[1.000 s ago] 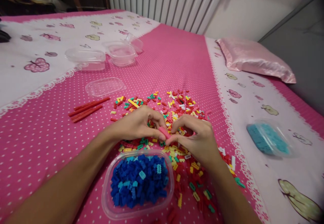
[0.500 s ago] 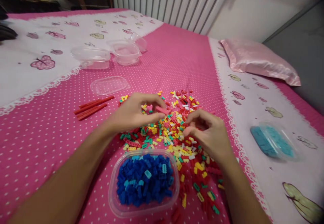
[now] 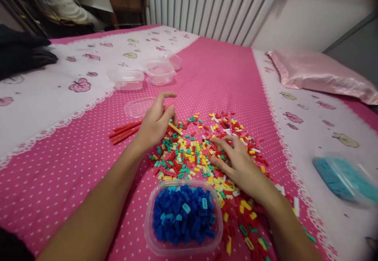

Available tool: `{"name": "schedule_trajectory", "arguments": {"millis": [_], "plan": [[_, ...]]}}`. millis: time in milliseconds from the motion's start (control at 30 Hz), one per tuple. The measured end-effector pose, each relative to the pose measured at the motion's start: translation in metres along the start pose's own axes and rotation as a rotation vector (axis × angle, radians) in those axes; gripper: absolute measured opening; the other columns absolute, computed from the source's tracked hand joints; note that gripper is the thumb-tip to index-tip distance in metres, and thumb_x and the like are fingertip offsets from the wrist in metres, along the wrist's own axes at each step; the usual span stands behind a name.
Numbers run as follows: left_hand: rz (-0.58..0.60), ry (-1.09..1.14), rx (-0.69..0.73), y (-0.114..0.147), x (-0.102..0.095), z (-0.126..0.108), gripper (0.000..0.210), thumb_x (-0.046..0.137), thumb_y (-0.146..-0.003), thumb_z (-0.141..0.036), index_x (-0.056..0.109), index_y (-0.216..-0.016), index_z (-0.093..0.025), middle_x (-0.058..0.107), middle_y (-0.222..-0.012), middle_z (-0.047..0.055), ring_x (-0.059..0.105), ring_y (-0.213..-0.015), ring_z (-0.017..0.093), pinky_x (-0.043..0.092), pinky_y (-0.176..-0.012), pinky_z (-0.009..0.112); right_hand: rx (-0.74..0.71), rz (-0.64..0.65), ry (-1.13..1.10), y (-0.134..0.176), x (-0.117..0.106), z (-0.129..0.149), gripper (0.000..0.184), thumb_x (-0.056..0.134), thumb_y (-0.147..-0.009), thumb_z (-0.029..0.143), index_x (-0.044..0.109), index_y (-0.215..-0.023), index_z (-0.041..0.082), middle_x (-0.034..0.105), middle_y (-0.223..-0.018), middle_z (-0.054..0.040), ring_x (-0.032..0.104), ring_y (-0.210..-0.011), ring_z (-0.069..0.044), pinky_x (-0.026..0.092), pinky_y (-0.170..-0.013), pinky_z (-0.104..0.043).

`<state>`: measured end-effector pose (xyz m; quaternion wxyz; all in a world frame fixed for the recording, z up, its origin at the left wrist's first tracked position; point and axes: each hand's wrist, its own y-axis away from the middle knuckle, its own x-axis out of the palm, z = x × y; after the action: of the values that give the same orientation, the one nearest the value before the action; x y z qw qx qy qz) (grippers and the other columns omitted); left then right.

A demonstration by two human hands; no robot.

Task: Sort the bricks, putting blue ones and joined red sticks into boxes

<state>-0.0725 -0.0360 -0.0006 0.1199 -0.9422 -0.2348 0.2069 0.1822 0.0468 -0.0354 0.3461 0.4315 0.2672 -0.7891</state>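
Observation:
My left hand (image 3: 156, 124) hovers at the pile's far left, index finger stretched out, the others curled. A bit of red shows between its fingers, seemingly a block strip (image 3: 168, 106), mostly hidden. Just beneath it is a yellow strip (image 3: 175, 128). My right hand (image 3: 238, 164) rests over the loose small building blocks (image 3: 191, 156), its thumb and index finger apart at the pile's middle. These blocks are red, yellow, green, pink and white. In front stands a clear plastic tub (image 3: 149, 233) of blue blocks (image 3: 183, 213), with a few light blue ones on top.
Several red sticks (image 3: 125, 131) lie left of the pile, near a clear lid (image 3: 137, 107). Clear containers (image 3: 161, 72) sit farther back. At right are a tub with turquoise contents (image 3: 344, 178) and a pink pillow (image 3: 321, 74). A radiator (image 3: 201, 7) borders the bed.
My left hand has moved left and back from the pile's middle, its index finger now extended. The right hand has lowered to the blocks and opened its fingers. The view has shifted.

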Motion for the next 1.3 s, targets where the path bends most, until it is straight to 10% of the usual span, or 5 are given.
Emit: {"name": "schedule_trajectory", "arguments": {"millis": [233, 433, 633, 867, 1300], "plan": [[-0.01, -0.16, -0.013, -0.006, -0.012, 0.006, 0.016, 0.042, -0.087, -0.024, 0.057, -0.086, -0.018, 0.063, -0.077, 0.002, 0.059, -0.075, 0.017, 0.043, -0.072, 0.03, -0.002, 0.019, -0.031, 0.001, -0.002, -0.001, 0.023, 0.053, -0.1, 0.04, 0.058, -0.117, 0.026, 0.058, -0.118, -0.0098, 0.063, -0.109, -0.027, 0.053, -0.095, -0.046], [0.337, -0.581, 0.094, 0.002, 0.0, 0.002, 0.023, 0.051, -0.093, -0.035, 0.067, -0.087, -0.018, 0.068, -0.076, 0.0, 0.058, -0.073, 0.018, 0.036, -0.09, 0.04, -0.021, 0.044, -0.032, -0.001, -0.004, -0.003, 0.013, 0.049, -0.102, 0.031, 0.055, -0.11, 0.023, 0.064, -0.111, -0.0089, 0.063, -0.106, -0.026, 0.05, -0.092, -0.043], [0.104, -0.843, -0.034, -0.001, -0.028, 0.006, 0.028, 0.058, -0.092, -0.04, 0.076, -0.089, -0.019, 0.068, -0.07, 0.004, 0.058, -0.071, 0.022, 0.027, -0.097, 0.05, 0.003, 0.028, -0.033, 0.0, -0.002, -0.005, 0.015, 0.044, -0.103, 0.033, 0.055, -0.105, 0.022, 0.066, -0.106, -0.0087, 0.064, -0.101, -0.027, 0.048, -0.088, -0.042], [0.4, -0.85, -0.036, 0.002, -0.029, 0.012, 0.014, 0.076, -0.081, -0.038, 0.081, -0.091, -0.028, 0.073, -0.076, 0.004, 0.062, -0.075, 0.025, 0.025, -0.099, 0.052, 0.071, -0.026, 0.001, 0.0, -0.006, 0.002, 0.023, 0.041, -0.103, 0.039, 0.057, -0.098, 0.024, 0.071, -0.09, -0.0063, 0.067, -0.084, -0.026, 0.045, -0.071, -0.035], [0.398, -0.806, 0.065, -0.001, -0.019, 0.019, 0.019, 0.065, -0.087, -0.038, 0.076, -0.093, -0.025, 0.074, -0.078, 0.005, 0.062, -0.079, 0.024, 0.031, -0.096, 0.044, 0.231, -0.091, 0.052, -0.004, -0.013, 0.003, 0.033, 0.04, -0.099, 0.052, 0.048, -0.082, 0.025, 0.065, -0.065, -0.003, 0.063, -0.062, -0.025, 0.034, -0.059, -0.031]]}}
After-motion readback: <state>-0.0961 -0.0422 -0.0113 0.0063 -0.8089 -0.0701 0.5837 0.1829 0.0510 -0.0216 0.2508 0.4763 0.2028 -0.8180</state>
